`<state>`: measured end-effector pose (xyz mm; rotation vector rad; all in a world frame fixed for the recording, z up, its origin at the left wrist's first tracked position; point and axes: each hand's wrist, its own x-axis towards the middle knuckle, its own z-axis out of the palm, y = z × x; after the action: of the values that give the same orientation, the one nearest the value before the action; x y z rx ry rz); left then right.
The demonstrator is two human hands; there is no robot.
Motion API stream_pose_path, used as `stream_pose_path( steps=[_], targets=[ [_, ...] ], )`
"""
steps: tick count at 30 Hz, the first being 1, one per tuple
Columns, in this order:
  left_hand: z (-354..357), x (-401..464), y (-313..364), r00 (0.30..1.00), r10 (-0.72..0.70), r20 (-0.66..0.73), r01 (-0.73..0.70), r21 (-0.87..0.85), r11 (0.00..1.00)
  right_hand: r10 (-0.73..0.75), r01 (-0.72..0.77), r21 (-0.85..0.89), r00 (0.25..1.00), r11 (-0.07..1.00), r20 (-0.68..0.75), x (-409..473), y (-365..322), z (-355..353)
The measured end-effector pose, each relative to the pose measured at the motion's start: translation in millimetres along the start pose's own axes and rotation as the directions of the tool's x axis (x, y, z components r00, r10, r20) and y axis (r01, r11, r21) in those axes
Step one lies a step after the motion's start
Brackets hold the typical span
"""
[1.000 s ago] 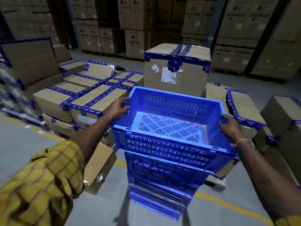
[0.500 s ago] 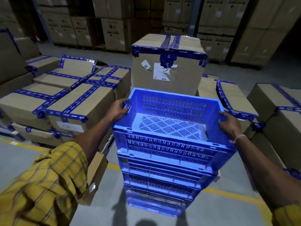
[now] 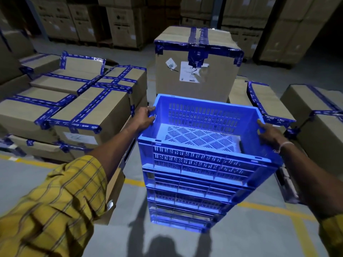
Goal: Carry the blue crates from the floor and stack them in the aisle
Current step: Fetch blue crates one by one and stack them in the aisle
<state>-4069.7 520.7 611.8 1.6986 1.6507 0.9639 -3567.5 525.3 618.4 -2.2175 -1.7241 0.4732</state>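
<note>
Gripped at both ends by the left hand [image 3: 143, 118] and right hand [image 3: 269, 133], the slotted plastic top crate [image 3: 202, 145] hides most of the blue stack [image 3: 185, 201].

blue slotted crates [image 3: 202, 160], yellow plaid sleeve [image 3: 55, 206], tan boxes [image 3: 89, 110] with blue tape, yellow floor line [image 3: 267, 208].

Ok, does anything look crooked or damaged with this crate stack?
Nothing stands out. The top blue crate sits level on the stack, held by the left hand and right hand at its side rims.
</note>
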Motion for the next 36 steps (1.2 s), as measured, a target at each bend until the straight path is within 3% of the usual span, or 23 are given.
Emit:
stream_pose_path(
  steps=[5,12,16,19,23,36],
  targets=[
    [-1,-5,-7,0.999,-0.046,-0.019,0.046,0.003,0.999,-0.033,0.039,0.117,0.998,0.992,-0.055,4,15,10],
    [4,15,-19,0.997,-0.072,-0.029,0.076,0.144,0.987,-0.013,0.002,-0.082,0.992,0.997,-0.129,-16,-13,4],
    [10,19,-15,1.000,-0.007,-0.016,0.011,0.278,0.961,-0.006,0.001,-0.047,0.996,0.999,-0.090,-11,-9,5],
    [14,23,-16,0.997,0.027,0.069,-0.053,0.398,0.916,0.002,-0.003,-0.055,1.000,0.998,-0.029,-17,-9,2],
    [13,29,-24,0.978,-0.061,0.201,-0.060,0.542,0.839,-0.038,0.039,-0.084,0.999,0.996,0.015,-18,0,4],
    [13,16,-7,0.977,-0.084,0.198,-0.051,0.589,0.806,-0.022,0.028,-0.153,0.999,0.988,0.039,-12,7,11]
  ],
)
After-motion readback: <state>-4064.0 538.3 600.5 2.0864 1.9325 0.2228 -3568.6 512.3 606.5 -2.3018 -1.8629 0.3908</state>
